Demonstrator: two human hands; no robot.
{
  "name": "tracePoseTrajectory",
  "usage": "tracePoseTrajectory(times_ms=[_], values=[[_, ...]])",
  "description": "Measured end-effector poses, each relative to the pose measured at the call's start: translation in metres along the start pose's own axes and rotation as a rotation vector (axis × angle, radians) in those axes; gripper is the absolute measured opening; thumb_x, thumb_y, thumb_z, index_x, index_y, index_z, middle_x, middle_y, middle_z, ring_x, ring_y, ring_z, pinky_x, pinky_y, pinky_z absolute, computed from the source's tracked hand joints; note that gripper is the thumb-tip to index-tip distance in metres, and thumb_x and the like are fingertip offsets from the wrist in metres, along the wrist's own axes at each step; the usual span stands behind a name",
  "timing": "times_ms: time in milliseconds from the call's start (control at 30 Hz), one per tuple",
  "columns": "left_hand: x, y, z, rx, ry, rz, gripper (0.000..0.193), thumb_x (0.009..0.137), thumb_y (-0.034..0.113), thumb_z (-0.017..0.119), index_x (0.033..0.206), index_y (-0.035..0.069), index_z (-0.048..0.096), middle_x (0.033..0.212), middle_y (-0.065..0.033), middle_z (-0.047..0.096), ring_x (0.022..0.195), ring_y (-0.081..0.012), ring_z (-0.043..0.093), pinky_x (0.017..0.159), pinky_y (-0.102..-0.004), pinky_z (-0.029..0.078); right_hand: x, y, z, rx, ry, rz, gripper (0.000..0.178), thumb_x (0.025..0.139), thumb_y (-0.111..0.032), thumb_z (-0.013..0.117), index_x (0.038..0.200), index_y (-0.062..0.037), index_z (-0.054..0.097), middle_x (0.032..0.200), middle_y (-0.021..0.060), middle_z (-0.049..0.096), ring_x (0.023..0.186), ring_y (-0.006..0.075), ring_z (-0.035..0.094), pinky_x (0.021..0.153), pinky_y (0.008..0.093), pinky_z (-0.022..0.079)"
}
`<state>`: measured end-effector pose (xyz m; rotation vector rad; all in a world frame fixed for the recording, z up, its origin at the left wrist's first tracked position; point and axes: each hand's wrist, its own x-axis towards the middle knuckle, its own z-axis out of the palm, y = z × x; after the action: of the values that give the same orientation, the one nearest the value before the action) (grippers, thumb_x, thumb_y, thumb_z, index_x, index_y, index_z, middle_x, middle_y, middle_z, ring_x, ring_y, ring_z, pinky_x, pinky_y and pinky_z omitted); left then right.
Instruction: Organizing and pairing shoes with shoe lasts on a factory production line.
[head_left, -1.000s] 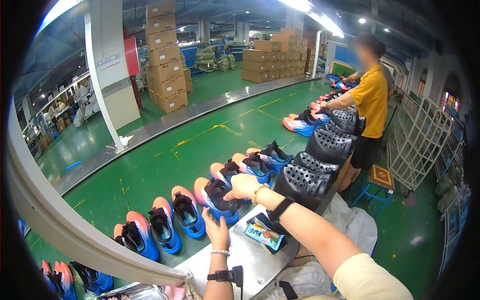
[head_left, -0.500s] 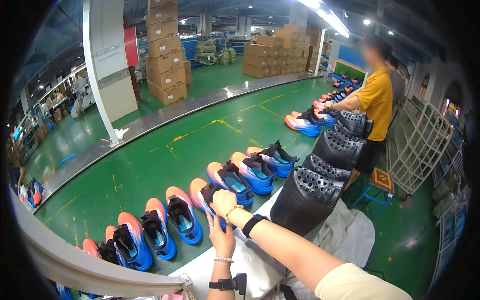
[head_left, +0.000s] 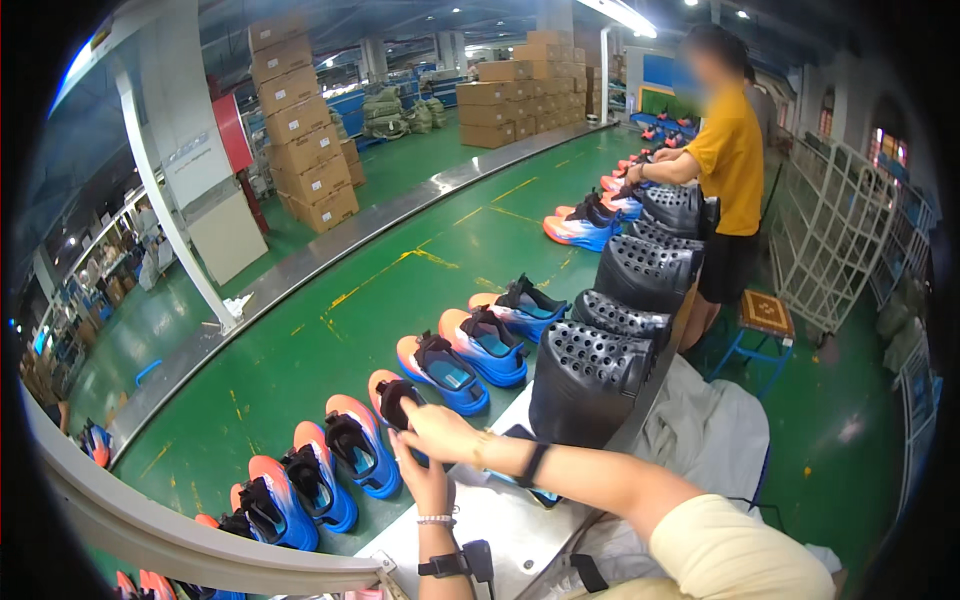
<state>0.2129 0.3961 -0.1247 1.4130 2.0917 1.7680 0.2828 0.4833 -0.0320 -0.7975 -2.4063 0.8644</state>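
At the near edge of the green conveyor belt (head_left: 330, 330), both hands are now seen together on 1 sneaker (head_left: 395, 397), the orange-and-blue shoe with a black tongue lying at about 7 o'clock from the picture's centre. Compared with 1.0 s ago, the view has swung leftward and the shoes have been carried along the belt; the right hand (head_left: 437, 430), then extended over a shoe further along the row, has been drawn back and set beside the left hand (head_left: 424, 478). It is judged that handling has passed from a reach to close work at the tongue or collar of this single shoe.

Grip: the right hand's fingers are closed narrowly on the sneaker's black upper. The left hand is raised under it, palm toward the shoe and touching its near side; whether its fingers are closed cannot be told.

Condition of the sneaker: orange toe fading to a blue heel and sole, black tongue upright, lying flat on the belt, toe pointing to 11 o'clock. No defect can be made out at this size.

Adjacent: matching shoes lie in line at 8 o'clock and 2 o'clock. Black perforated moulds (head_left: 585, 385) stand on the steel bench (head_left: 490, 520) at 3 o'clock. A person in a yellow shirt (head_left: 728, 150) works at 1 o'clock.
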Motion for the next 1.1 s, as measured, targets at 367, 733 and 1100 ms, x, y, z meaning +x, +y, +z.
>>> tracePoseTrajectory(times_ms=[367, 733, 1100], values=[[0.041, -0.010, -0.014, -0.313, 0.106, -0.131, 0.056, 0.084, -0.006, 0.064, 0.133, -0.001, 0.039, 0.137, -0.0209, 0.048, 0.129, -0.0313, 0.048, 0.111, -0.0400, 0.035, -0.190, -0.031, -0.305, -0.095, 0.865, -0.184, 0.020, 0.081, -0.009, 0.070, 0.100, -0.0031, 0.067, 0.084, 0.0093, 0.069, 0.077, 0.0285, 0.066, 0.073, 0.0374, 0.052], [0.113, -0.033, -0.001, 0.216, -0.435, -0.108, 0.053, 0.065, 0.007, 0.081, 0.113, 0.003, 0.059, 0.105, -0.0097, 0.068, 0.097, -0.0217, 0.065, 0.088, -0.0345, 0.050, -0.192, 0.085, -0.304, 0.019, 0.700, -0.035, 0.041, 0.080, -0.017, 0.074, 0.115, -0.0018, 0.059, 0.109, 0.0170, 0.064, 0.100, 0.0356, 0.063, 0.086, 0.0386, 0.051], [0.100, -0.008, 0.016, 0.774, -0.150, -0.097, 0.053, 0.064, 0.027, 0.083, 0.111, 0.012, 0.064, 0.096, -0.0175, 0.071, 0.091, -0.0373, 0.067, 0.080, -0.0439, 0.054, -0.198, 0.098, -0.304, 0.068, 0.709, -0.083, 0.059, 0.076, -0.016, 0.079, 0.127, -0.0037, 0.052, 0.113, 0.0167, 0.064, 0.102, 0.0347, 0.064, 0.088, 0.0392, 0.051]])
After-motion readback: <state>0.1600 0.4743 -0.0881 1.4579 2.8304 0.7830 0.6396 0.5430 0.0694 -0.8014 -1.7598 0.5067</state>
